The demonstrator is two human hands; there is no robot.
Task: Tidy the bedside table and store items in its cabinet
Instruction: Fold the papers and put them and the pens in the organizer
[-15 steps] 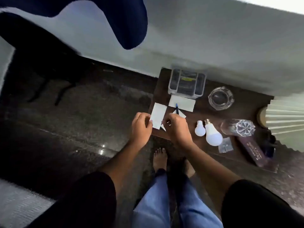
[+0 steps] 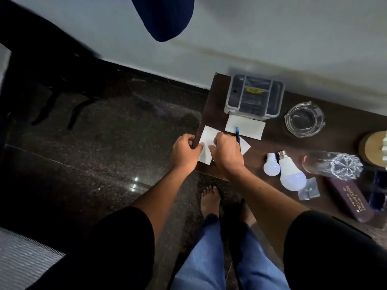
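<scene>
The dark wooden bedside table point(image 2: 270, 143) stands against the wall. My left hand point(image 2: 184, 152) pinches the left edge of a white paper slip point(image 2: 206, 141) at the table's front left corner. My right hand point(image 2: 227, 155) rests on the same paper, fingers curled, with a blue pen point(image 2: 238, 136) poking out behind it. A second white slip point(image 2: 245, 127) lies just behind, in front of a clear plastic organiser box point(image 2: 254, 97). Whether my right hand grips the pen is hidden.
A glass ashtray point(image 2: 304, 119), two white bulbs point(image 2: 292, 173), a cut-glass tumbler lying on its side point(image 2: 333, 166), a small plastic packet point(image 2: 308, 188), a maroon case point(image 2: 348, 198) and a lamp base point(image 2: 373, 147) fill the table's right side. Dark polished floor lies left; my bare feet stand below.
My right hand has slid left onto the paper slip, closer to my left hand. My left hand has shifted to the slip's left edge at the table corner.
</scene>
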